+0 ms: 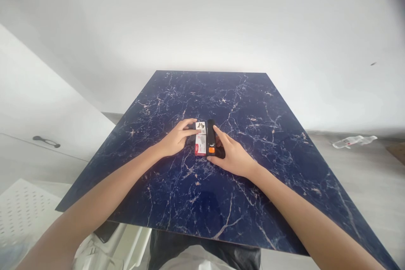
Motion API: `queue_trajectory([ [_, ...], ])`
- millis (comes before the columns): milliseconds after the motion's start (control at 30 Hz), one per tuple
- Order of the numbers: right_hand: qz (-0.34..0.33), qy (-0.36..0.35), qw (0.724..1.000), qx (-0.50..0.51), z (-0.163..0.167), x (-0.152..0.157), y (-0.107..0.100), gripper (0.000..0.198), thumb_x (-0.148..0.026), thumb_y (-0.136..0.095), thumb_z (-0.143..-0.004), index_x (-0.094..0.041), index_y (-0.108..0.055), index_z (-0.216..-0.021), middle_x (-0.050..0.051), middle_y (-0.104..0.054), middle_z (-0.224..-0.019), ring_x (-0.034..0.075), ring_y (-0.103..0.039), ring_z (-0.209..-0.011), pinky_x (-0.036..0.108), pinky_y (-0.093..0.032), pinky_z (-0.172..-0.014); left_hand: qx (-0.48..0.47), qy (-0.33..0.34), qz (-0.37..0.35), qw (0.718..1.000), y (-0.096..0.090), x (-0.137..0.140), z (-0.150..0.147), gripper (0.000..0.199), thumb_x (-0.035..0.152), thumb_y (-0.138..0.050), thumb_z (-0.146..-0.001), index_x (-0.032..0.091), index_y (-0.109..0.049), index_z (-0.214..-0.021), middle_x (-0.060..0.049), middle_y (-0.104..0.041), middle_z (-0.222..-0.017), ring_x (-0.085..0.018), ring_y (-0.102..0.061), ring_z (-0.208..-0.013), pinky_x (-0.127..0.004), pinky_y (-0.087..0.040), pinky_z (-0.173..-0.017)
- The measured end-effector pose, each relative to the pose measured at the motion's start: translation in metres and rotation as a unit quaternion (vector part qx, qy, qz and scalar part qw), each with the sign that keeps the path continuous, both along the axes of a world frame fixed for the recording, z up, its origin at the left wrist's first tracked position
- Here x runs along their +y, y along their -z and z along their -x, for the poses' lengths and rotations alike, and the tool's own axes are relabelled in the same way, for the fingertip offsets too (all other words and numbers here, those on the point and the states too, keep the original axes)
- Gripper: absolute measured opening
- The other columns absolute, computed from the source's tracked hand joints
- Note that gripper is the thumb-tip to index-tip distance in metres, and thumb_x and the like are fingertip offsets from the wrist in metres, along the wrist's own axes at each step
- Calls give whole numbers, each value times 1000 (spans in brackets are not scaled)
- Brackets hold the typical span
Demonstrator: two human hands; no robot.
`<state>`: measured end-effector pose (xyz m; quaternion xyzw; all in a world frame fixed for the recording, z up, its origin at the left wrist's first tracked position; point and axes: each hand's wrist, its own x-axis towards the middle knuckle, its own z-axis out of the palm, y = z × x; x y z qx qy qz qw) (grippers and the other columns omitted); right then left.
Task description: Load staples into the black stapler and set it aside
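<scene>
Clock dial: I read it from my remote post on the head view, with 12 o'clock at the white wall
Surface: dark blue with pale marble-like veining, its far edge narrower in my view
Red-and-white box: resting on the surface, just towards 6 o'clock from the dial's centre
White box: at 12 o'clock of the red-and-white box, printed with a small dark picture; whether the two are separate pieces I cannot tell
Black item: stapler-like, just beside the boxes at their 3 o'clock, with an orange patch near its 6 o'clock end
Left hand: at 9 o'clock of the boxes, fingertips on the white box; I cannot tell whether it grips
Right hand: grasping the black item from about 4 o'clock, thumb at the near end, a finger along the far part
Cabinet handle: dark, near 9 o'clock
Clear bottle: lying on the floor at 3 o'clock
</scene>
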<state>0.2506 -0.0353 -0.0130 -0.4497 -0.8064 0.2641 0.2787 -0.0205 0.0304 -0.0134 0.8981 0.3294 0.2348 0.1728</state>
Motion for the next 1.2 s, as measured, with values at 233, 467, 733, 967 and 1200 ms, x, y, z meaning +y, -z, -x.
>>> queue_trajectory([
  [233, -11, 4, 1000, -6, 0, 0, 2, 101, -34, -74, -83, -30, -12, -163, 12, -59, -133, 29, -68, -107, 50, -58, -94, 14, 13, 87, 996, -5, -3, 2, 58, 17, -43, -100, 35, -38, -156, -1, -34, -165, -29, -29, -152, -58, -28, -124],
  [467, -25, -1, 1000, -1, 0, 0, 2, 101, -32, -74, -82, -28, -14, -163, 13, -59, -131, 29, -66, -107, 48, -57, -94, 48, 17, 50, 997, -10, -10, 0, 98, 68, -64, -87, 32, -14, -164, -8, 1, -172, -43, -3, -156, -66, -16, -124],
  [733, -34, -9, 999, -7, 0, 1, 1, 101, -34, -73, -83, -26, -12, -163, 13, -59, -128, 28, -65, -104, 46, -58, -90, 62, -1, 51, 997, 0, -6, -5, 123, 62, -82, -71, 29, -10, -164, -13, -19, -168, -44, -20, -153, -63, -27, -122],
  [967, -50, 22, 998, -11, 3, -5, -6, 88, -43, -65, -89, -20, -21, -161, 16, -59, -133, 31, -63, -116, 48, -55, -96, 52, -1, 22, 998, -3, -3, -14, 122, 56, -86, -64, 26, -21, -162, -15, -37, -161, -43, -33, -148, -62, -27, -121],
  [1200, -39, 196, 976, -85, -20, 9, -22, 78, -33, -59, -86, -19, -30, -157, 18, -61, -136, 36, -67, -110, 51, -54, -94, 77, 0, 15, 997, -1, 32, -79, 124, 66, -81, -62, 17, -23, -160, -20, -35, -162, -42, -35, -147, -59, -27, -120],
])
